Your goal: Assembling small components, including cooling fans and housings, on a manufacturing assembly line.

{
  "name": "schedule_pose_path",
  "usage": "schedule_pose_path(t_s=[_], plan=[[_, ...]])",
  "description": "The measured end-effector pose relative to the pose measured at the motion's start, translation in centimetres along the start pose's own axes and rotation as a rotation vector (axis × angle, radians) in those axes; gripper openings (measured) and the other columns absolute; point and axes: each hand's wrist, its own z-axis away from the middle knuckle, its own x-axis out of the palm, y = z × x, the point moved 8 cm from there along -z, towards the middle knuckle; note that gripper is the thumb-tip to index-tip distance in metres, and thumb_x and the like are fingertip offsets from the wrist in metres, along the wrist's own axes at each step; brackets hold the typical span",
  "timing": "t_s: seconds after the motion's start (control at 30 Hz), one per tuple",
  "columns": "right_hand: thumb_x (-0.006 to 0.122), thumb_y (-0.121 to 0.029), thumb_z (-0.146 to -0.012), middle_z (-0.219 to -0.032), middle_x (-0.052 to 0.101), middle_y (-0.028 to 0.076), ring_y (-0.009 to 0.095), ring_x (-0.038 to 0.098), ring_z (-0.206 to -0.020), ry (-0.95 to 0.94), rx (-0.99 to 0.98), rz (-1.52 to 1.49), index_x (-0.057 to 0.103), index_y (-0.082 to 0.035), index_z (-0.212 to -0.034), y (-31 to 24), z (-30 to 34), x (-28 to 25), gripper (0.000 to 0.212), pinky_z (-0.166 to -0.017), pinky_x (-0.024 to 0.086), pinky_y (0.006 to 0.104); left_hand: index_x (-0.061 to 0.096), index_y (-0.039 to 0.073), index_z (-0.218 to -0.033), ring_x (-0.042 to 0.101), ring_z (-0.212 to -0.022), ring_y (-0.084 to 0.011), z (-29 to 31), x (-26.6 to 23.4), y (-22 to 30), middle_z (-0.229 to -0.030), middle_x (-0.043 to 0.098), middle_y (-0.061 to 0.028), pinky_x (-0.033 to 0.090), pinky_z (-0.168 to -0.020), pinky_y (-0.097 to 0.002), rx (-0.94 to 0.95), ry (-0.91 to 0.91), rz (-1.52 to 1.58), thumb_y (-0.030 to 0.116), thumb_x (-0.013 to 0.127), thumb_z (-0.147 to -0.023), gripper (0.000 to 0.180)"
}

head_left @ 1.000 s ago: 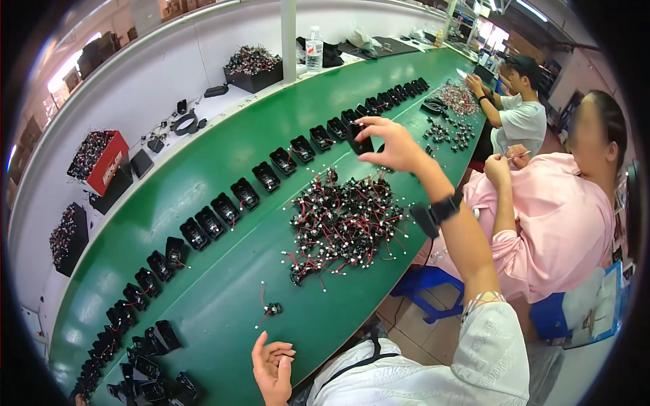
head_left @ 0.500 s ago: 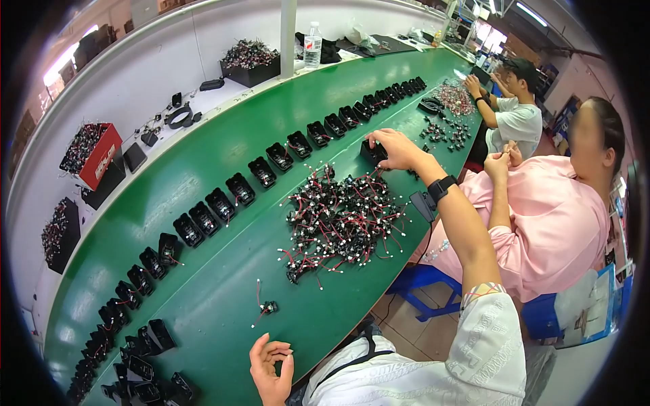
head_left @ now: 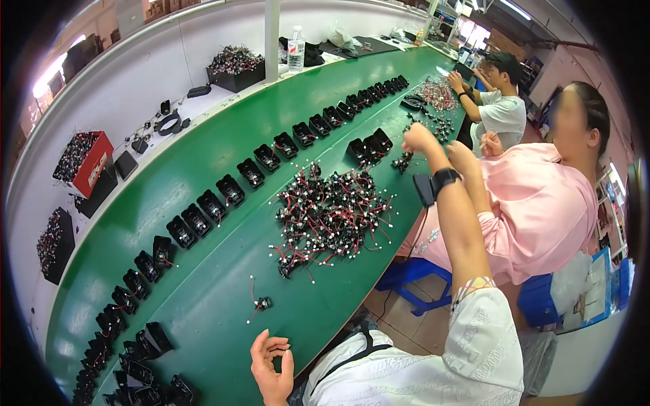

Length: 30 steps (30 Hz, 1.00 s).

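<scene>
Black boxy plastic housings point(head_left: 369, 145) now sit released beside the raised right hand point(head_left: 414, 137), grip empty; left hand point(head_left: 271, 365) loosely curled, empty.

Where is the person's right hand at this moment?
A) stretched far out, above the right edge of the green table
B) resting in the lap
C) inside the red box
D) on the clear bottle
A: the right hand is raised on an outstretched arm above the green table, beyond the pile of wired parts.

A long green workbench point(head_left: 203, 169) curves beside a white wall point(head_left: 135, 74) — blue stool point(head_left: 413, 274) on tiled floor.
</scene>
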Motion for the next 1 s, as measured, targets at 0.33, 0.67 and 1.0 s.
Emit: schedule_pose_path(t_s=[0.33,0.67,1.0], plan=[[0.079,-0.020,-0.082,-0.095,0.075,0.009,0.030,0.071,-0.085,0.044,-1.390,-0.399,0.074,-0.010,-0.099,-25.9,39.5,10.0,0.020,-0.077,0.059,0.0427,0.059,-0.005,-0.127,0.067,-0.091,-0.0208,0.9,-1.3,0.6,-0.105,0.069,-0.0137,0.054,-0.086,-0.0336,0.030,0.070,-0.125,-0.006,0.060,-0.090,0.037],[0.078,-0.020,-0.085,-0.161,0.037,0.016,0.040,0.037,-0.147,-0.338,-1.326,-0.262,0.055,-0.004,-0.141,-24.9,45.1,24.8,0.063,-0.115,0.040,0.0515,0.063,-0.005,-0.126,0.060,-0.123,-0.0291,5.9,-17.1,5.0,-0.133,0.062,-0.0171,0.044,-0.108,-0.0426,0.168,0.853,-0.922,0.004,0.055,-0.101,0.029],[0.077,-0.011,-0.084,-0.158,0.042,0.015,0.039,0.045,-0.141,-0.307,-1.235,-0.419,0.055,-0.007,-0.143,-23.5,44.5,24.0,0.063,-0.112,0.045,0.0486,0.062,-0.002,-0.133,0.042,-0.145,-0.0377,5.4,-16.4,5.1,-0.150,0.054,-0.0155,0.031,-0.121,-0.0524,0.203,0.939,-1.400,0.012,0.061,-0.098,0.038]])
